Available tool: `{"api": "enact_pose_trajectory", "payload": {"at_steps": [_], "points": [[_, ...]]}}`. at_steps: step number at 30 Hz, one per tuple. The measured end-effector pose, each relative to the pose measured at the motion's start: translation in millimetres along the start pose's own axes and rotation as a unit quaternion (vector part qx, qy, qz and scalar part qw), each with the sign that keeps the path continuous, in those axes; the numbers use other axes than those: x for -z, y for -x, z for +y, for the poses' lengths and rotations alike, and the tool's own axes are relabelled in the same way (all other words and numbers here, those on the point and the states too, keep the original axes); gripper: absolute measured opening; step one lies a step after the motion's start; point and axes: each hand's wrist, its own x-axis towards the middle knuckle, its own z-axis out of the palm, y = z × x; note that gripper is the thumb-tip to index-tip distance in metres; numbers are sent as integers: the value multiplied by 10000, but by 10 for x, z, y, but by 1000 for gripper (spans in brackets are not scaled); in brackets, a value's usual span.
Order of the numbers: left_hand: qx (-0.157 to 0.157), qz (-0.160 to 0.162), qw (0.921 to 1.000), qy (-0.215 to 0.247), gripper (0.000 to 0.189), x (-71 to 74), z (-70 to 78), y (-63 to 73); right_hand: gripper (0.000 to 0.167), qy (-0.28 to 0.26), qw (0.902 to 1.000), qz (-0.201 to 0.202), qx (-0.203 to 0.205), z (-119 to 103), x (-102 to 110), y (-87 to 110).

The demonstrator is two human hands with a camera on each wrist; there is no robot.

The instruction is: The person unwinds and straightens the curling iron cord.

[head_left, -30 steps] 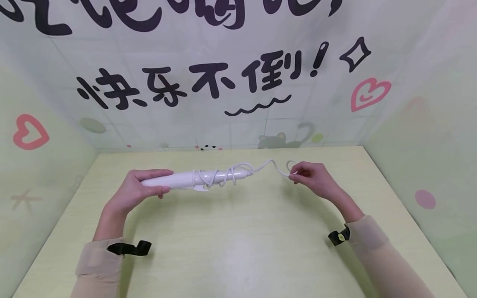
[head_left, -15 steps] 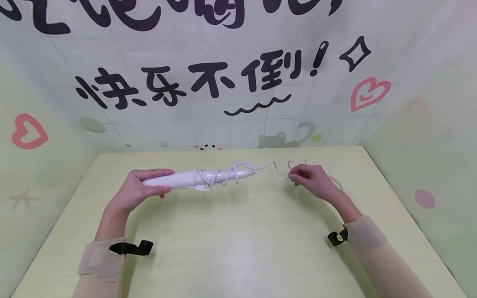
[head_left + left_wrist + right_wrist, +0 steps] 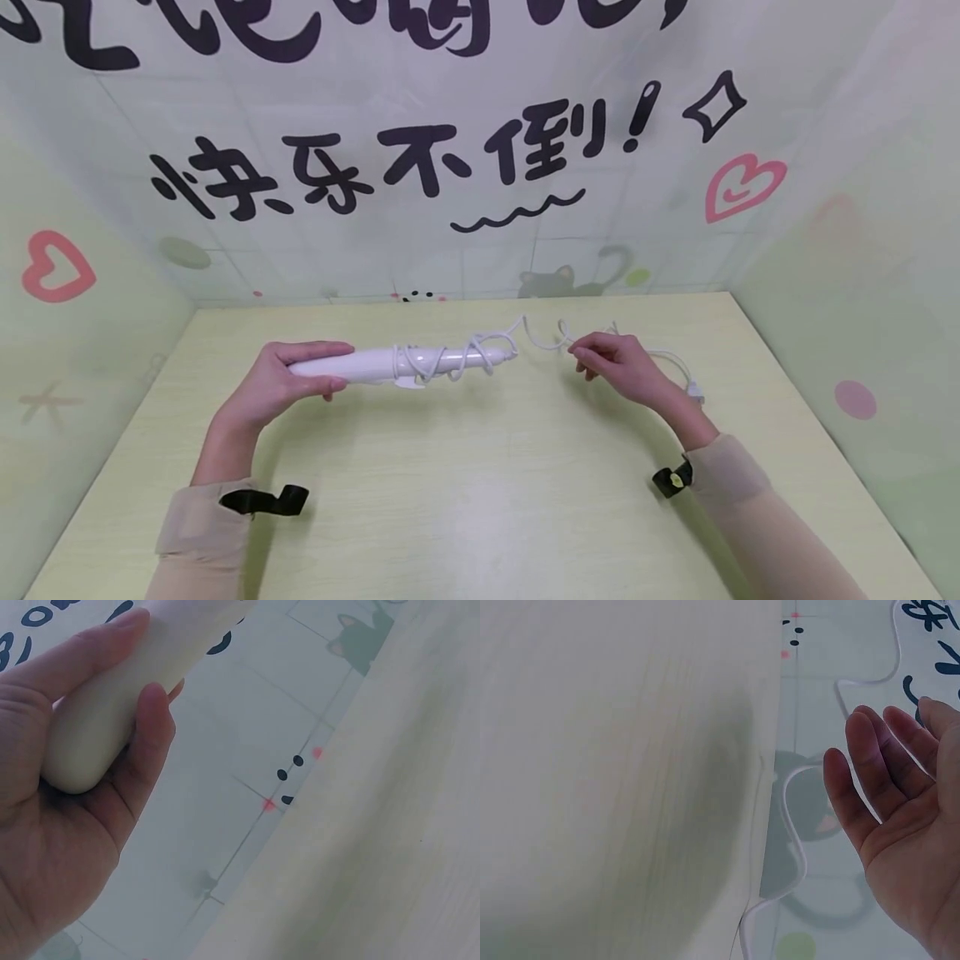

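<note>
My left hand (image 3: 281, 379) grips the thick, rounded end of a long white hair-styling iron (image 3: 446, 360), held level above the table. A small white flap (image 3: 408, 382) sticks out under its middle. The white cord (image 3: 435, 362) winds loosely around the barrel and springs off its right end in wavy loops. My right hand (image 3: 611, 362) hovers near those loops with fingers loosely bent; in the right wrist view the cord (image 3: 793, 825) runs behind the fingertips. A white plug (image 3: 696, 392) shows beside the right forearm. Most of the iron lies outside the left wrist view.
The pale wood table (image 3: 480, 492) lies below both hands. Behind it rises a printed wall (image 3: 345, 267) with black lettering, and side walls (image 3: 862, 333) stand left and right. Black wrist cameras (image 3: 266, 500) are strapped to both sleeves.
My right hand has moved slightly left and its pinch on the cord has loosened; the cord has sprung up and left. The plug has come into sight. The left hand stays nearly still.
</note>
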Motion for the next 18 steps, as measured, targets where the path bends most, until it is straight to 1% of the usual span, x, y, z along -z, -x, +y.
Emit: {"api": "enact_pose_trajectory", "payload": {"at_steps": [4,8,10,12,15,18], "points": [[-11,-23,10000,5,41,5,0,4,17,17,9997,147,179,-79,-59,-79],[30,-31,10000,0,41,4,10,11,18,-209,9984,356,376,-206,-136,-188],[46,-59,10000,12,41,0,16,14,19,-340,9976,385,470,-266,-186,-251],[64,-76,10000,0,41,-5,23,16,23,-369,9970,335,587,-312,-244,-318],[71,-75,9999,-23,41,-17,30,14,30,-527,9959,120,731,-357,-339,-423],[68,-134,9999,-14,41,-40,34,-5,35,-750,9942,-72,769,-365,-421,-484]]}}
